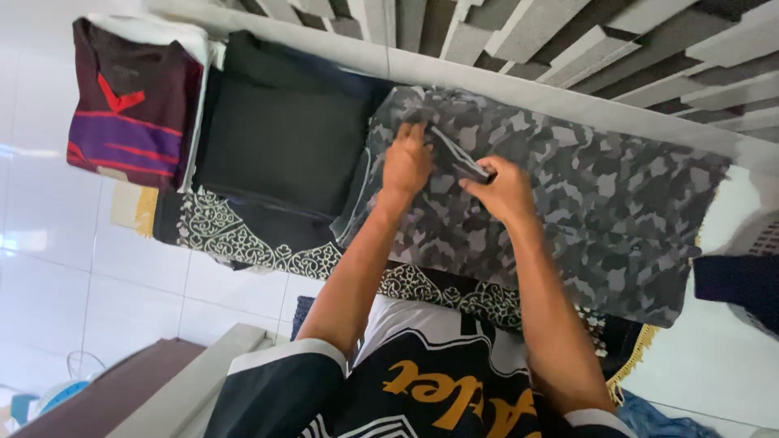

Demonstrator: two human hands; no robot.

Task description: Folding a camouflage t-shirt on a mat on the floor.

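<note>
We are looking down at a dark patterned mat point(243, 235) spread on white floor tiles point(49, 211), and both our hands are working on a grey camouflage garment point(584, 211) lying across the mat's far edge, right against the pale ledge point(454, 73) of the wall. Our left hand point(406, 162) is gripping a bunched bit of the cloth near the garment's left end, fingers curled over the fabric. Our right hand point(505, 191) is pinching a fold just beside it, thumb and fingers closing on a dark edge with a light stripe; whether that is a waistband or a pocket seam, we cannot tell.

The cloth is looking soft and light, draping flat and wrinkling where we are pulling, so we are judging it will slide and sag rather than hold shape. The hems and the seam under our fingers are seeming the firmest places to grip.

Further along the mat's far edge, a folded black garment point(284, 138) is sitting just beside the camouflage one, and a maroon shirt with purple and red stripes point(130, 113) is lying at the mat's left corner.
</note>
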